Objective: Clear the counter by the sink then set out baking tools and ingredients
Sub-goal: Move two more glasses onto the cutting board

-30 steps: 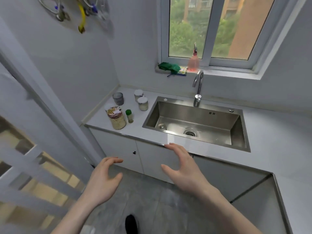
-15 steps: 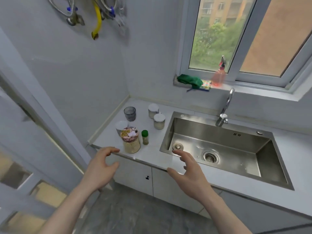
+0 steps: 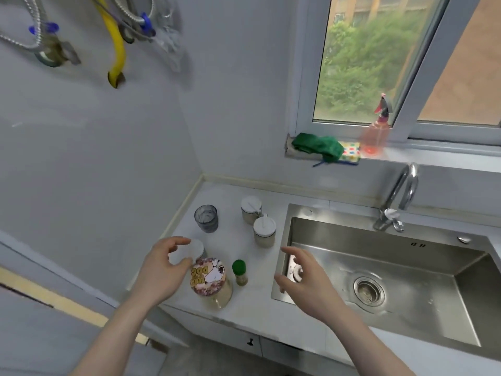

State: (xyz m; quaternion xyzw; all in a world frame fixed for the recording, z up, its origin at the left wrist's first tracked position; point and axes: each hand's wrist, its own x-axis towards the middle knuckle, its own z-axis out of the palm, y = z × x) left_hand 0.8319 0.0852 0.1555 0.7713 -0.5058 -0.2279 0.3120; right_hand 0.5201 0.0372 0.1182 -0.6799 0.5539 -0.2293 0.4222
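So, here it is, line by line.
Room: small kitchen corner w/ pale grey walls, a window (image 3: 379, 63) up top right, green trees and a building outside.
Wall stuff: silver hoses (image 3: 21, 42) and a yellow hose (image 3: 117, 47) hang up high on the left.
Window sill: green cloth (image 3: 315, 147) lies next to a spotty sponge (image 3: 350, 151); pink spray bottle (image 3: 375, 137) stands just beside them.
Counter (image 3: 252, 302): white, fits into the corner, left of the sink.
Sink (image 3: 393, 272): shiny metal, wet at the bottom, round drain in the middle, curved tap (image 3: 397, 199) at the back.
Things on counter: grey cup (image 3: 206, 218) near the wall; 2 small jars w/ white lids (image 3: 259, 223) close to the sink edge; big jar w/ cartoon dog lid (image 3: 210, 280) near the front; little bottle w/ green cap (image 3: 240, 272) just beside it.
Left hand (image 3: 162, 270): fingers curled round a white-lidded tub (image 3: 189, 253) that sits behind the big jar; looks like they touch it, can't tell if it's a firm hold.
Right hand (image 3: 306, 280): open, fingers spread, holds nothing, hangs over the sink's left edge.
Below: white cupboard doors (image 3: 244, 340) w/ a tiny dark knob.
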